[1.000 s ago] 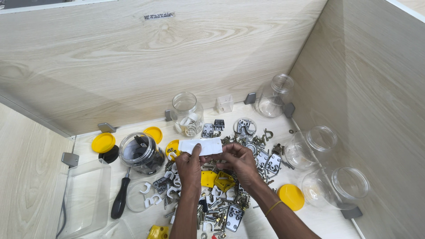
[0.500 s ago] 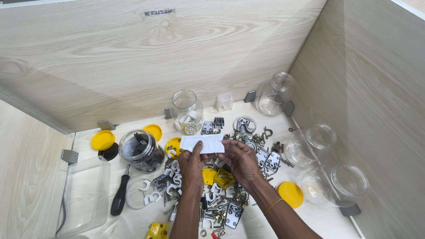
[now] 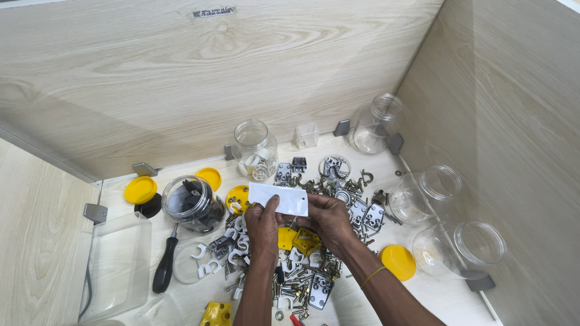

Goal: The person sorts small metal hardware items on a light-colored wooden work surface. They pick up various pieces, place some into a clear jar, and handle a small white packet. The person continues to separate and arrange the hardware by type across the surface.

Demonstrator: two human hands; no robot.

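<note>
Holding a small white packet point(image 3: 278, 198) between them, the left hand point(image 3: 262, 224) and right hand point(image 3: 328, 218) pinch its lower edge above scattered hardware point(image 3: 314, 274); it looks light, thin, floppy, best gripped by edges.

pale wood-grain walls point(image 3: 181, 72) – white tabletop point(image 3: 435, 296) (evenly lit)

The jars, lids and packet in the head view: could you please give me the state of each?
White packet: held flat by left hand and right hand.
Dark-filled jar: lying tilted, lidless.
Back jar: upright, open, white parts at the bottom.
Corner jar: tipped, open.
Two right jars: on their sides, open, empty.
Yellow lid: loose, off any jar.
Screwdriver: lying untouched.
</note>
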